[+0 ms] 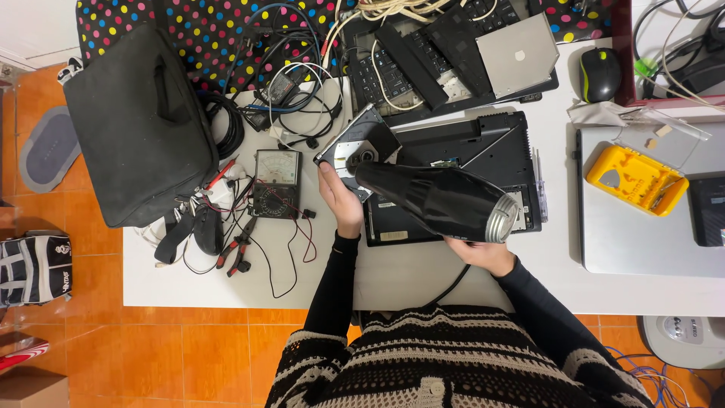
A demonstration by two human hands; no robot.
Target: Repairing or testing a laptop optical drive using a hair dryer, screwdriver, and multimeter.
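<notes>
My right hand (pixel 483 253) grips a black hair dryer (pixel 438 200) with a silver rear ring, its nozzle aimed left at an optical drive (pixel 355 143). My left hand (pixel 340 198) holds that grey and black optical drive by its near edge, tilted above the table. Beneath both lies an upturned black laptop (pixel 483 143) with its underside open. The dryer's cord runs down toward my body.
A black bag (pixel 140 125) lies at left, with a multimeter (pixel 276 183), red-handled pliers (pixel 238 253) and tangled cables beside it. Behind is a dismantled keyboard (pixel 423 57) and a mouse (pixel 600 74). A yellow screwdriver bit case (pixel 634 177) rests on a silver laptop (pixel 649 242) at right.
</notes>
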